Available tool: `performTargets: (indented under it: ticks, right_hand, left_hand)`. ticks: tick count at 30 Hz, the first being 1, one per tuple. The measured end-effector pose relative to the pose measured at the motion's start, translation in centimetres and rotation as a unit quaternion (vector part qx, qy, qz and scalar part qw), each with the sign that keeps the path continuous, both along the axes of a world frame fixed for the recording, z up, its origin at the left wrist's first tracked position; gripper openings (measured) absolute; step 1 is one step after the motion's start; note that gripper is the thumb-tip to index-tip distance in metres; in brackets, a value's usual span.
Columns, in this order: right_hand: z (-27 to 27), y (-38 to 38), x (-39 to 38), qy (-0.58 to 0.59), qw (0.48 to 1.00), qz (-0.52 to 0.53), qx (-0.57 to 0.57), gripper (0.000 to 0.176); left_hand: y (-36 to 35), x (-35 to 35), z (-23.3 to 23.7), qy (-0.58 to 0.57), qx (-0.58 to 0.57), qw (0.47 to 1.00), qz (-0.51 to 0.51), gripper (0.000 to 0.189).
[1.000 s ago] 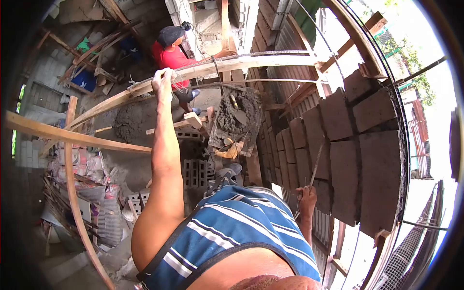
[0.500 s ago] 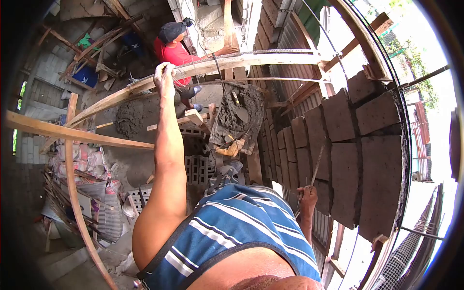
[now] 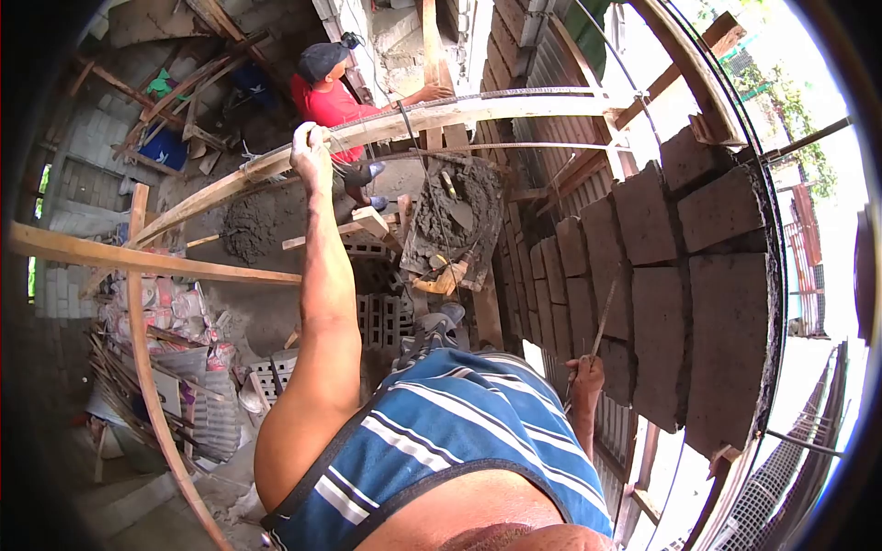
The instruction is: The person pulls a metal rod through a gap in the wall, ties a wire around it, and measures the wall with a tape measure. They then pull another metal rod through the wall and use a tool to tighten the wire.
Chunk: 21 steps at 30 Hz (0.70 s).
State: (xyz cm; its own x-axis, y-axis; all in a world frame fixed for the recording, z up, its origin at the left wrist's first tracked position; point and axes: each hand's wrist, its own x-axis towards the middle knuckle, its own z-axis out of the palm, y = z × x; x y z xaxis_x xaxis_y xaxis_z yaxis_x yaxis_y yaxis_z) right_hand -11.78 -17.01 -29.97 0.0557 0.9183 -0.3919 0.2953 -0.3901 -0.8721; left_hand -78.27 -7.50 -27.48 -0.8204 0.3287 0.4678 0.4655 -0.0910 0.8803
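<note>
My left hand (image 3: 312,151) is raised against a long wooden beam (image 3: 441,116) with a ribbed steel bar (image 3: 514,93) along its upper edge. Its fingers are closed, and what they pinch is too small to make out. Lower right, beside the block wall (image 3: 657,340), my right hand (image 3: 585,375) is wrapped round a thin rod (image 3: 604,317) that points up and away from me. Part of that hand's wrist is behind the striped shirt.
A person in a red shirt (image 3: 333,106) stands beyond the beam. Below it are a mortar board (image 3: 423,253) with a trowel (image 3: 459,213) and hollow blocks (image 3: 381,320). Another wooden beam (image 3: 184,262) crosses at left; cables (image 3: 776,275) run along the wall's right edge.
The view has shifted slightly. Thin wires seen beside my left hand before are now hardly visible. My right hand keeps its hold on the rod.
</note>
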Motion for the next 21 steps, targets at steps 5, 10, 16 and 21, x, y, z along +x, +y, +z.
performTargets:
  ticks: [5, 10, 16, 21]
  right_hand:
    - [-1.3, -0.1, 0.8, -0.028, 0.999, 0.016, 0.021, 0.027]
    - [-2.0, -0.2, 0.9, -0.021, 0.999, 0.015, 0.021, 0.028]
    - [-3.3, -0.5, 1.6, -0.042, 0.999, 0.026, 0.018, 0.025]
    - [-2.5, -0.7, 0.9, -0.040, 0.999, 0.023, 0.027, 0.027]
  left_hand:
    - [0.0, 0.1, -1.7, -0.016, 0.023, 1.000, 0.001, 0.017]
    - [-0.6, 0.5, -1.2, -0.046, 0.033, 0.998, -0.024, 0.016]
    - [-1.7, -0.2, -1.7, -0.025, -0.052, 0.997, -0.051, 0.016]
    - [-2.5, 0.0, -1.2, -0.064, -0.022, 0.994, -0.082, 0.015]
